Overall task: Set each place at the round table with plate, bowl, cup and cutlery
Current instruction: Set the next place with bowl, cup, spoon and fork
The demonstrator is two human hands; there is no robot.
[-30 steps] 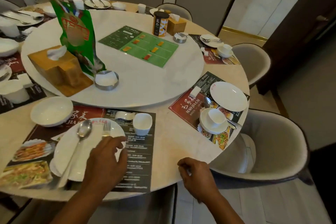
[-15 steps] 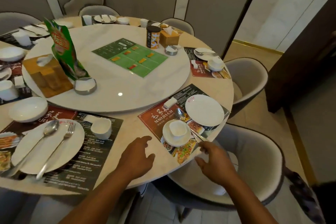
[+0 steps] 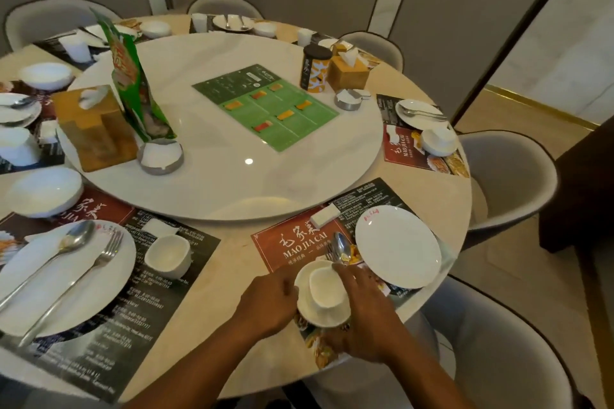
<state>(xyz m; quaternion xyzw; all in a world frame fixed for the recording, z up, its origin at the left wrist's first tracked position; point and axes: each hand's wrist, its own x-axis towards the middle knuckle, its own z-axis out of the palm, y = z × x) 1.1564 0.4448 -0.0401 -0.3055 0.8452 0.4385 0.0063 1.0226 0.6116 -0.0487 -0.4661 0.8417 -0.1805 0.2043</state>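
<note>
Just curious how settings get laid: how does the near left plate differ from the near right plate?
The left plate carries a spoon and a fork; the right plate is bare, a second spoon lying beside it. The left plate's cup stands alone to its right; the right plate's cup sits to its left, inside a bowl. Both are round, white, with a small red mark.

I see a green menu sheet (image 3: 265,108) mid-frame, a wooden tissue box (image 3: 94,129) and upright green packet (image 3: 133,76) left, a canister (image 3: 315,68) above-right.
</note>
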